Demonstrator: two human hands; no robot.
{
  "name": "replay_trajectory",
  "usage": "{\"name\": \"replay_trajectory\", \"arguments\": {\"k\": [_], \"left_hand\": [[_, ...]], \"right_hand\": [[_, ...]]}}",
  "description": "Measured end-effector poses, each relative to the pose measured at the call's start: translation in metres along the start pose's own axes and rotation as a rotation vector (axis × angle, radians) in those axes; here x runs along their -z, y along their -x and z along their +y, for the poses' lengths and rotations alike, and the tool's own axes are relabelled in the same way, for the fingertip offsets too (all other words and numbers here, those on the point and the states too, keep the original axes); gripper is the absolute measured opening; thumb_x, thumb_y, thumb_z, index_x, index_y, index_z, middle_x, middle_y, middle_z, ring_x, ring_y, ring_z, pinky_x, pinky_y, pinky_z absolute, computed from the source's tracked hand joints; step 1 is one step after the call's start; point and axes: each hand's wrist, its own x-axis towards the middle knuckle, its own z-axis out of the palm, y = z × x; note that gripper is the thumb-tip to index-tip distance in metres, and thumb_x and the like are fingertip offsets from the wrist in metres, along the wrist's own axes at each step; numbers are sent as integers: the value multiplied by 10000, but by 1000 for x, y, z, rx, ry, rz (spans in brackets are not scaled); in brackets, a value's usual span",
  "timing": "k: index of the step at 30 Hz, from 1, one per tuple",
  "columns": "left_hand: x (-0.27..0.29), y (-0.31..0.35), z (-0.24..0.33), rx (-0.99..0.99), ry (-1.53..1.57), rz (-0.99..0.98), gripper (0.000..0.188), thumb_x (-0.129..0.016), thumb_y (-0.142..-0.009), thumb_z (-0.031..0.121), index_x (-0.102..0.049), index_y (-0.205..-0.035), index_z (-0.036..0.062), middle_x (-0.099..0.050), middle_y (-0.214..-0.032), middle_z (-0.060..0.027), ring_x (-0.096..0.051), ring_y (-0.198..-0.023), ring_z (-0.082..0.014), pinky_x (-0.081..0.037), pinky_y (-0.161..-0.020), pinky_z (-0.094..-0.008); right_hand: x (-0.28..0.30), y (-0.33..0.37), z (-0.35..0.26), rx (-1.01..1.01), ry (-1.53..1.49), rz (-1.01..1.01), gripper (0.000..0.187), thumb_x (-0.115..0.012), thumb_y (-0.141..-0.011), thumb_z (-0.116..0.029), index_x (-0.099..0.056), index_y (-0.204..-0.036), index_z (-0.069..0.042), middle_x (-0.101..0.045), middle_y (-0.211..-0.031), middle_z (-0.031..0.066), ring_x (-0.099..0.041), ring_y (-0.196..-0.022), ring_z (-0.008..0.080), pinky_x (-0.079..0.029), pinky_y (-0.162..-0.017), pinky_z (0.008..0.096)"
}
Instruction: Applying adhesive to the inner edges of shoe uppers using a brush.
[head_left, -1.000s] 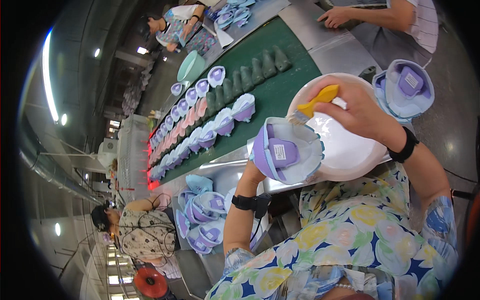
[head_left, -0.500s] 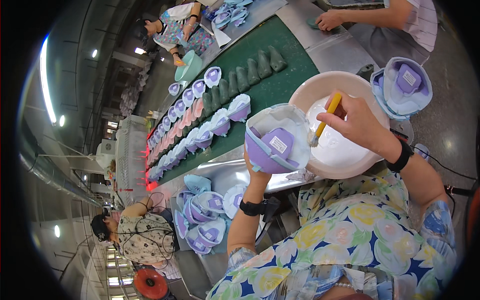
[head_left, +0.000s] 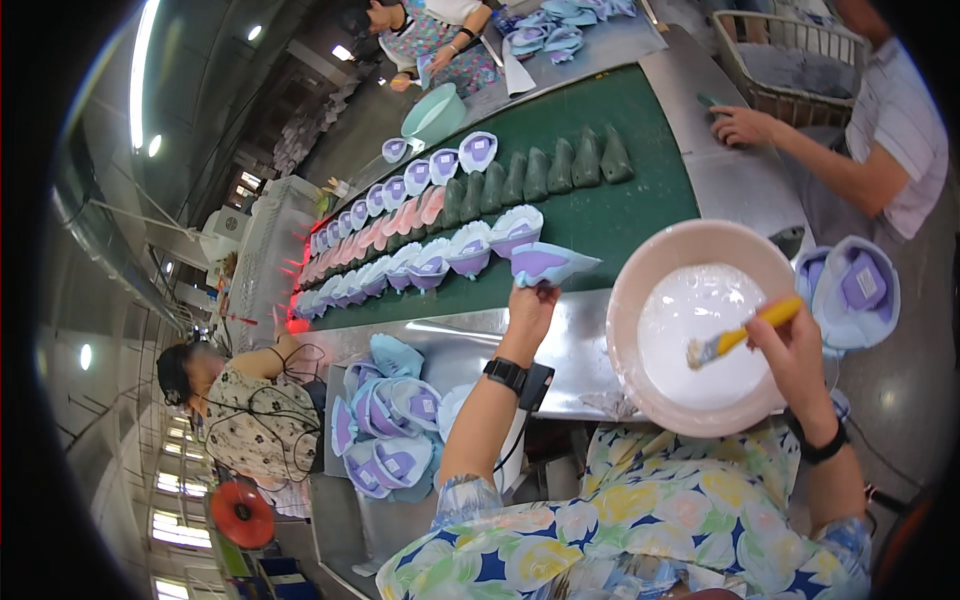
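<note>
My left hand (head_left: 532, 308) grips a purple and light-blue shoe upper (head_left: 545, 263) from beneath. It is held at the near edge of the green conveyor belt (head_left: 640, 112), beside a row of similar uppers (head_left: 468, 248). Closed around the yellow handle of a flat brush (head_left: 740, 338) is my right hand (head_left: 793, 362). The brush's bristles hang over white liquid (head_left: 690, 300) in a pale pink basin (head_left: 632, 290). Against the basin's right side are more uppers (head_left: 862, 285), nested together.
Dark green shoe lasts (head_left: 562, 168) and pink pieces (head_left: 400, 218) line the belt. A pile of uppers (head_left: 395, 410) lies left of my forearm. Co-workers (head_left: 265, 410) are at the left, the far side and the right. A mint-green basin (head_left: 432, 115) stands across the belt.
My left hand has carried the upper away from the basin to the belt's edge, turning it side-on. My right hand has drawn the brush off the upper and over the liquid. The view has shifted.
</note>
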Motion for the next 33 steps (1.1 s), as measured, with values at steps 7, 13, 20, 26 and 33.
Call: {"name": "replay_trajectory", "arguments": {"k": [7,13,20,26,33], "left_hand": [[-8,-108,-41,-78,-309,87,575,-517,-978,12,-313,-1497,150,-547,-1265,-136,-618,-1024,-259,-565,-817,-405],[56,-80,2,-121,-602,125,573,-590,-948,82,-381,-1482,61,-591,-1185,-114,-669,-908,-230,-561,-735,-365],[196,100,164,-20,-1211,170,468,-716,-912,291,-629,-1263,-7,-711,-1048,-118,-684,-884,-192,-548,-720,-321],[171,205,84,40,-1511,42,703,-809,-816,368,-549,-1411,98,-617,-1280,-204,-656,-1074,-340,-529,-929,-398],[146,175,83,-203,-1518,-215,619,-670,-784,26,-587,-1374,193,-599,-1165,-168,-640,-1051,-337,-539,-902,-438]], "right_hand": [[15,9,2,-86,-14,53,161,-644,-936,-13,-550,-1067,-12,-620,-938,69,-618,-780,121,-508,-735,248],[30,7,4,-119,129,46,126,-598,-990,-85,-567,-1096,-24,-624,-949,61,-584,-822,114,-486,-784,250],[30,1,30,-124,184,-108,163,-581,-1019,-144,-568,-1134,-28,-635,-977,58,-552,-821,106,-447,-783,244],[6,2,21,-137,205,-171,173,-609,-1001,-113,-566,-1146,-28,-638,-988,64,-569,-843,113,-468,-784,250],[-14,6,8,-70,264,-260,183,-630,-969,-67,-566,-1135,-24,-644,-991,51,-613,-894,122,-498,-809,256]]}}
